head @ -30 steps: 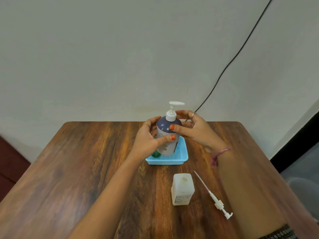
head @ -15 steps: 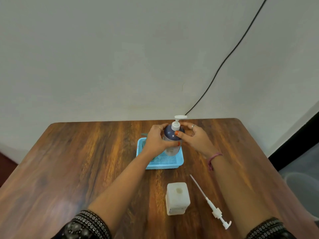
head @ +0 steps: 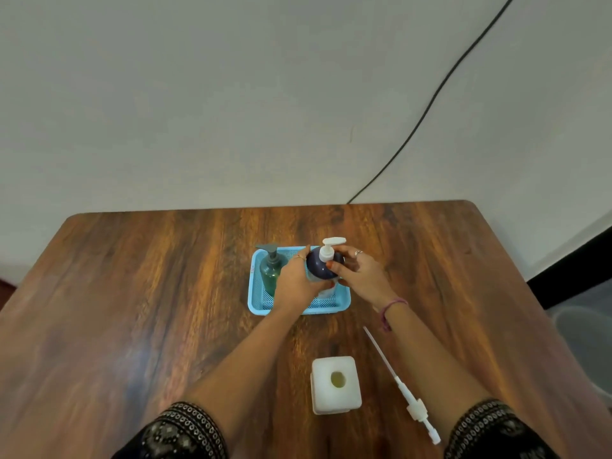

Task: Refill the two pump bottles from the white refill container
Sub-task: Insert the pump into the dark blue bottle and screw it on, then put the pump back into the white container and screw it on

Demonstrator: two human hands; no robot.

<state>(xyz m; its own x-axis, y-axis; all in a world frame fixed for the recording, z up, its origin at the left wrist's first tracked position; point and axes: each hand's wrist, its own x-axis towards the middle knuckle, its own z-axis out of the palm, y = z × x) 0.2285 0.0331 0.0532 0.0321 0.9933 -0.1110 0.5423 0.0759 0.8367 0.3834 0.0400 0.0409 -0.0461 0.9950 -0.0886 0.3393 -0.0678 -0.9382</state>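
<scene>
Both hands, left hand (head: 298, 283) and right hand (head: 359, 276), curl fingers around the dark pump bottle (head: 319, 268). It stands, seemingly, in the blue basket (head: 258, 306) beside the green pump bottle (head: 271, 271).

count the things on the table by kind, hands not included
pump bottles: 2 (dark blue bottle, green bottle)
refill containers: 1 (white refill container)
loose pumps: 1 (loose pump)
trays: 1 (blue tray)
total: 5
</scene>
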